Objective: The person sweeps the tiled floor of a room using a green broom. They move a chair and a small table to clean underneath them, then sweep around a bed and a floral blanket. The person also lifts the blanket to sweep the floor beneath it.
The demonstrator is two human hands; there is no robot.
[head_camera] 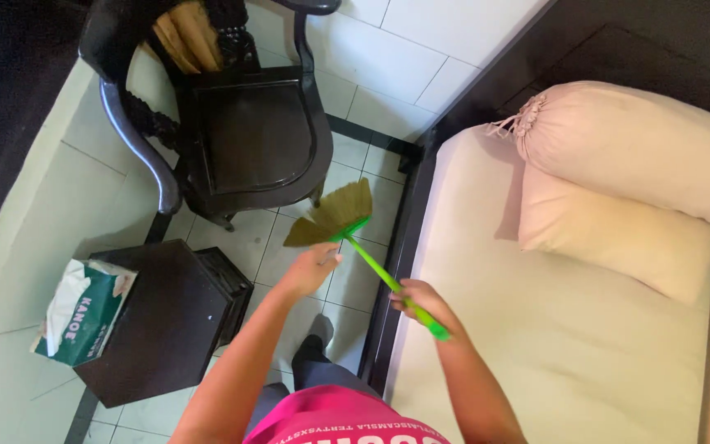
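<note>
Right hand (421,298): wrapped around the bright green plastic handle (388,282) of a short hand broom, fingers pressed together on the lower stretch of the stick.
Left hand (315,265): up by the broom's fan-shaped head of tan straw bristles (334,214), fingertips touching its base — pinching or merely resting there, cannot tell.
Broom: held in the air, slanted, head over the pale tiled floor (355,279), end of the handle over the edge of the cream mattress (569,345).
Bed: pale pink bolster with a gathered end (643,144) lying on a flat pink pillow (610,234).
Floor side: dark carved wooden armchair (240,123) beyond the bristles — low dark wooden side table (166,321) nearer, green-and-white tissue box (84,311) on its left edge.
</note>
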